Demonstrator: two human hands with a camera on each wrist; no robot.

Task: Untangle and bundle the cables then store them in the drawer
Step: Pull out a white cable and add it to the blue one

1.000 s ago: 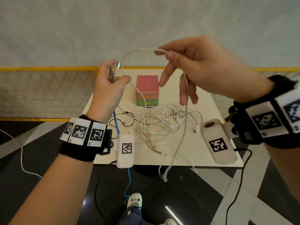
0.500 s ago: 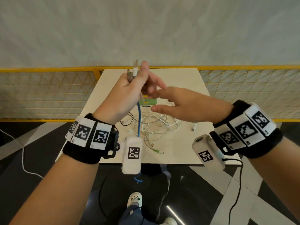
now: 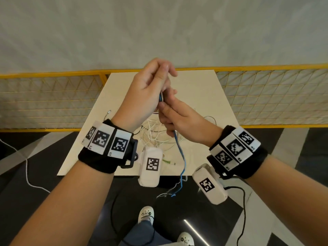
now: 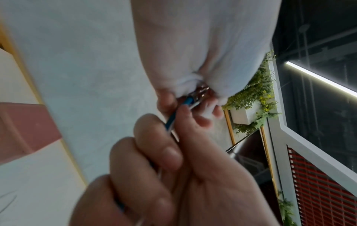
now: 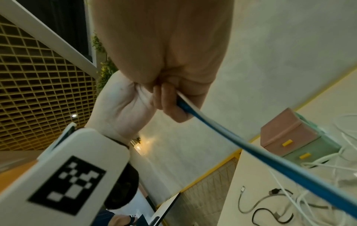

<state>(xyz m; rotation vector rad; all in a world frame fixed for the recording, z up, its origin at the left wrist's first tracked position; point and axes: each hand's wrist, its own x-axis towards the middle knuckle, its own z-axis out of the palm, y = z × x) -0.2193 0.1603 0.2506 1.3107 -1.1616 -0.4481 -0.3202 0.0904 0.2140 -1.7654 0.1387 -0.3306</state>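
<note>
My left hand (image 3: 164, 80) is raised over the table and pinches the plug ends of a blue cable (image 3: 182, 162) and a white cable held together. Just below it my right hand (image 3: 168, 110) is curled round both strands. In the left wrist view the metal plugs (image 4: 201, 91) show between the left fingers, with the right hand (image 4: 164, 160) gripping the blue cable (image 4: 171, 120) underneath. The strands hang past the table's front edge. A tangle of white cables (image 3: 156, 137) lies on the table. The pink and green drawer box (image 5: 289, 137) stands shut; my hands hide it in the head view.
The cream table (image 3: 204, 96) stands against a yellow mesh fence (image 3: 266, 96). A loose white plug (image 3: 108, 112) lies near the table's left edge. Grey and black cables (image 5: 270, 204) lie beside the tangle. The person's shoes (image 3: 146, 213) show on the dark floor below.
My right hand let go of the high white loop, dropped to just under my left hand and closed round the blue and white strands. The left hand kept hold of the plug ends.
</note>
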